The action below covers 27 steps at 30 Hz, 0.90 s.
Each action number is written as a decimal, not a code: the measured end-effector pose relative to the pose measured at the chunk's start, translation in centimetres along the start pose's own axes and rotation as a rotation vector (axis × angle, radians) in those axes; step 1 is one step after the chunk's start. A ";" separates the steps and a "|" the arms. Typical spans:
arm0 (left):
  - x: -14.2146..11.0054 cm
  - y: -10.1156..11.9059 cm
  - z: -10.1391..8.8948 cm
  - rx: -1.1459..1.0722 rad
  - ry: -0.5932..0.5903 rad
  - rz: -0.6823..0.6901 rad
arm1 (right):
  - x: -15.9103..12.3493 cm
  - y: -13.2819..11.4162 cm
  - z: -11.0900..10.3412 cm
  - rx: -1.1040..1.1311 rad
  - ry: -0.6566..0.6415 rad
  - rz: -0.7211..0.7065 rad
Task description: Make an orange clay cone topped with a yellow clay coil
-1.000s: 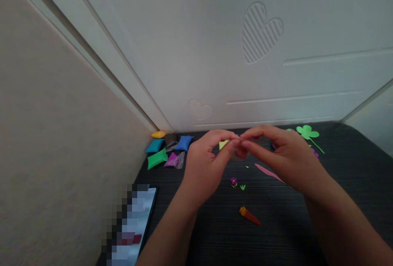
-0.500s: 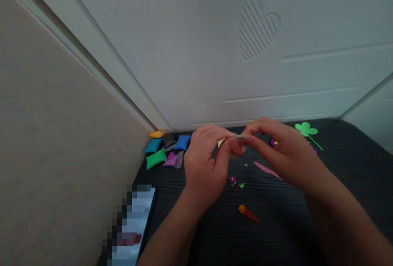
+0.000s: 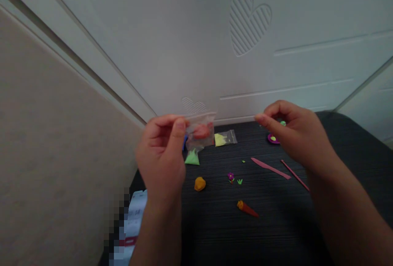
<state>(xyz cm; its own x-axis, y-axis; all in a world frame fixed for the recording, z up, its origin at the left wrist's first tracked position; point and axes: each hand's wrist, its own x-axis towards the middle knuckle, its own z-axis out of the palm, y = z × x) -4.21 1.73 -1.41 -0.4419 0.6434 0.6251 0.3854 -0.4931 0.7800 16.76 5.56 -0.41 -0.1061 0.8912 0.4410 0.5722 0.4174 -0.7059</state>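
Note:
My left hand point(image 3: 162, 151) pinches the top left corner of a small clear zip bag point(image 3: 199, 142) with a lump of red clay point(image 3: 201, 131) in it. The bag hangs above the table. Well apart from it, my right hand point(image 3: 291, 133) is closed in a pinch, thumb against forefinger; whatever it may hold is too small to make out. Below the hands lie a ball of yellow-orange clay point(image 3: 199, 184), a small purple flower point(image 3: 230, 176), small green leaves point(image 3: 240, 181) and an orange-red carrot-like piece point(image 3: 247, 208).
A pink modelling knife point(image 3: 270, 167) and a thin pink stick point(image 3: 294, 174) lie near my right wrist. Behind are bags of pale yellow clay point(image 3: 220, 139) and light green clay point(image 3: 193, 157). A phone point(image 3: 132, 221) lies left. A white panel point(image 3: 184, 45) stands behind the dark table point(image 3: 224, 237).
My hands have moved apart from their shared hold on the bag. The bag stays in my left hand, now further left, and the right hand has let it go. The view has shifted slightly.

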 end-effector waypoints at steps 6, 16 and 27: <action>1.8 -3.9 -0.4 0.353 -0.506 -0.139 | 0.3 0.5 1.8 0.136 -0.216 0.024; 0.5 -10.7 1.1 0.714 -0.865 -0.144 | 0.3 1.8 4.6 -0.022 -0.442 -0.022; 7.0 -13.4 -6.8 1.306 -0.498 -0.236 | -0.3 1.2 4.3 -0.012 -0.503 -0.139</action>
<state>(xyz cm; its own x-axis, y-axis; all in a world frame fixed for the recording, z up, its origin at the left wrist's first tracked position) -18.01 8.84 -7.23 -0.3787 0.9044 0.1964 0.9252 0.3650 0.1033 13.95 6.59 -3.75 -0.5578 0.8036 0.2078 0.5334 0.5389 -0.6520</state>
